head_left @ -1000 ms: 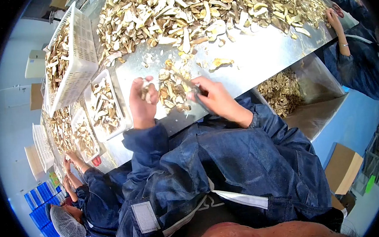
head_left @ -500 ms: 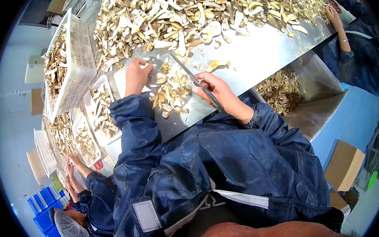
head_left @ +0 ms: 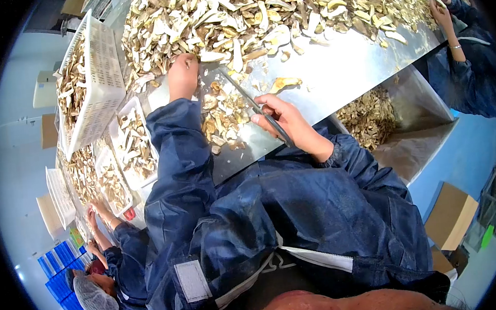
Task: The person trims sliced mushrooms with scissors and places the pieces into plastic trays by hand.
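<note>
My left hand [head_left: 183,78] is at the near edge of a big heap of dried mushroom slices [head_left: 223,23]. Its fingers are curled, and whatever they grip is hidden. In my right hand [head_left: 283,121] is a long, thin, dark-handled knife [head_left: 245,97], slanting up and left over the metal table [head_left: 333,64]. Below the blade lies a small pile of pale mushroom pieces [head_left: 223,119]. One yellowish slice [head_left: 285,83] sits apart, just above my right hand.
A white slatted basket [head_left: 103,67] of slices stands at left, with white trays [head_left: 151,135] of slices below it. Under the table edge a metal bin [head_left: 420,99] holds more slices. Co-workers' hands show at right [head_left: 443,21] and lower left [head_left: 101,212].
My left hand has moved up, away from the small pile, to the edge of the big heap. My right hand and the knife have barely shifted. The right co-worker's hands have moved slightly.
</note>
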`<action>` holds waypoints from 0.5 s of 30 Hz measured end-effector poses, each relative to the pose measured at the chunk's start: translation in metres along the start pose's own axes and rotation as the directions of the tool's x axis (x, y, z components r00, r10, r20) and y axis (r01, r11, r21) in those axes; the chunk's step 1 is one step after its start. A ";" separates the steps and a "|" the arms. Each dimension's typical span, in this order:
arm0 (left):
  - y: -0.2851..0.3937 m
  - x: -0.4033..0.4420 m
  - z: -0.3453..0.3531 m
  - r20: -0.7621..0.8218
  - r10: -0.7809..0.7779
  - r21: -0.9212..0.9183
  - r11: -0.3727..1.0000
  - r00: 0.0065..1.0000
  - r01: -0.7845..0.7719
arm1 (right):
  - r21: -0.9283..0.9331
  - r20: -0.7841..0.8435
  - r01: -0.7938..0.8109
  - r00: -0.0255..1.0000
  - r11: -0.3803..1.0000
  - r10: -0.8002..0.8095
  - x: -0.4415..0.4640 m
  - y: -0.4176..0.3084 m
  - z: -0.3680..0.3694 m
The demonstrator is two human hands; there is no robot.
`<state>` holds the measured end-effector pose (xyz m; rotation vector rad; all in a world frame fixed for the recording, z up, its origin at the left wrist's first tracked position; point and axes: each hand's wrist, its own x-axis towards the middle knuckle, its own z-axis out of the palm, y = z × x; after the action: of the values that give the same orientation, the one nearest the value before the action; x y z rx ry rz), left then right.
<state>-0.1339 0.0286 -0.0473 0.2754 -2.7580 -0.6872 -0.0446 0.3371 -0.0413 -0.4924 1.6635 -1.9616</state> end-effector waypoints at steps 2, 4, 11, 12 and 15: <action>0.010 -0.001 0.003 0.037 -0.021 0.095 0.995 0.999 0.017 | -0.027 -0.006 -0.008 1.000 1.000 0.008 -0.001 -0.003 -0.002; 0.013 -0.011 0.002 0.027 -0.009 0.133 0.991 1.000 0.006 | -0.033 -0.004 -0.011 1.000 0.999 0.011 -0.002 -0.004 -0.003; 0.022 -0.069 -0.074 0.000 -0.057 0.072 0.996 0.998 0.057 | -0.084 0.008 0.047 0.999 0.995 -0.047 0.000 0.007 -0.005; 0.009 -0.076 -0.090 0.009 -0.047 0.047 0.998 0.999 0.047 | -0.067 0.007 0.039 0.999 0.997 -0.039 0.000 0.007 -0.005; -0.028 -0.106 -0.141 -0.240 -0.206 0.177 0.951 0.949 0.252 | -0.022 0.017 0.010 1.000 1.000 -0.009 0.000 0.002 -0.003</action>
<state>0.0141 -0.0290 0.0344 0.6853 -2.6068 -0.3935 -0.0461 0.3389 -0.0442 -0.5249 1.6770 -1.9425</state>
